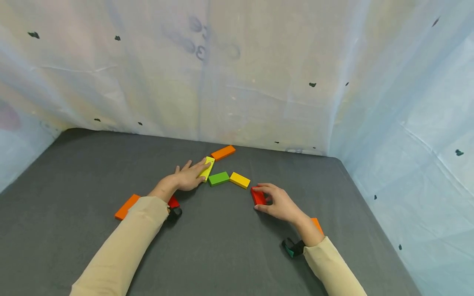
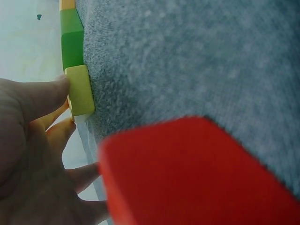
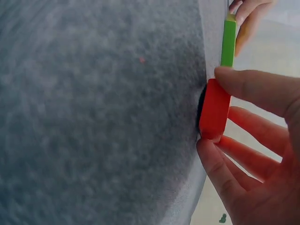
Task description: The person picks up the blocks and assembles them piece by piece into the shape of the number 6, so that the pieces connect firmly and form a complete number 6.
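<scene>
My left hand [image 1: 188, 177] pinches a light yellow block [image 1: 207, 171] between thumb and fingers near the back of the grey table. That block stands between an orange block [image 1: 223, 152] and a green block [image 1: 219, 179]. A deeper yellow block [image 1: 240, 180] follows the green one on the right. My right hand [image 1: 279, 203] holds a red block [image 1: 257, 197], thumb at one end and fingers at the other. In the right wrist view this red block [image 3: 215, 110] lies on the table, its lower side partly in shadow.
Another orange block [image 1: 127, 206] and a red block [image 1: 173, 202] lie by my left forearm, partly covered. One more orange block [image 1: 317, 225] shows beside my right wrist. Black straps [image 1: 293, 247] hang at the wrists. A pale sheet wall [image 1: 259, 102] rises behind the table [image 1: 222, 246].
</scene>
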`<state>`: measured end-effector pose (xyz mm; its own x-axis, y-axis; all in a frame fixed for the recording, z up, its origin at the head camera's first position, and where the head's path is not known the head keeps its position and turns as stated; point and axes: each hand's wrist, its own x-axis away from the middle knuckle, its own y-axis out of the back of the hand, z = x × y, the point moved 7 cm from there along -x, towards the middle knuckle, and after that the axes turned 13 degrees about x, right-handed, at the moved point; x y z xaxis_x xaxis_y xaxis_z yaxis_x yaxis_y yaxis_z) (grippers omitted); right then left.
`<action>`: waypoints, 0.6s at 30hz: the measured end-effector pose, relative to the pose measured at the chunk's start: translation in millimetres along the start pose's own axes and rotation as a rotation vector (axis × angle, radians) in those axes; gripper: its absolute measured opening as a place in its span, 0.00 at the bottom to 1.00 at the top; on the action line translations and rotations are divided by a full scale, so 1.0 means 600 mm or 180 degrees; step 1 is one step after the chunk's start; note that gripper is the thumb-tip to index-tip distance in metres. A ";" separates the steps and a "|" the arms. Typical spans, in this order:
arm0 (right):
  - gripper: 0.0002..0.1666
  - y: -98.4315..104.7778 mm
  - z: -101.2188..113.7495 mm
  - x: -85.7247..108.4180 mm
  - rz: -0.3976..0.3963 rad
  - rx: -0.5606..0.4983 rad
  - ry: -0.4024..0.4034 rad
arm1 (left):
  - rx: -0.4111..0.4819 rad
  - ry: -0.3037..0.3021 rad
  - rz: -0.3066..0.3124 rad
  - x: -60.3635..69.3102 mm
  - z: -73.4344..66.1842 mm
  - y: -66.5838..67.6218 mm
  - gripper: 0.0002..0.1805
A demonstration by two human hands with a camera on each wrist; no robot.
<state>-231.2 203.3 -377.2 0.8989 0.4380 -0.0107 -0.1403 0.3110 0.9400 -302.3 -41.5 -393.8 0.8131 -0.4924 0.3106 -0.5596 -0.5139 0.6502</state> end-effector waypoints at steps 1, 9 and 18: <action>0.31 0.000 0.001 0.000 0.0001 0.0005 0.0009 | -0.0001 0.0002 0.0006 -0.001 0.001 -0.001 0.31; 0.31 0.006 0.006 -0.003 0.0014 0.0033 0.0159 | -0.0011 0.0009 -0.0005 -0.004 0.002 0.006 0.32; 0.30 0.000 0.006 -0.001 -0.0027 0.0005 0.0189 | -0.0002 0.0045 0.0028 -0.002 0.001 -0.001 0.31</action>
<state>-230.4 200.2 -376.1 0.8738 0.4846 -0.0390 -0.1321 0.3138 0.9403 -302.9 -41.2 -394.7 0.8103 -0.4869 0.3261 -0.5667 -0.5092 0.6478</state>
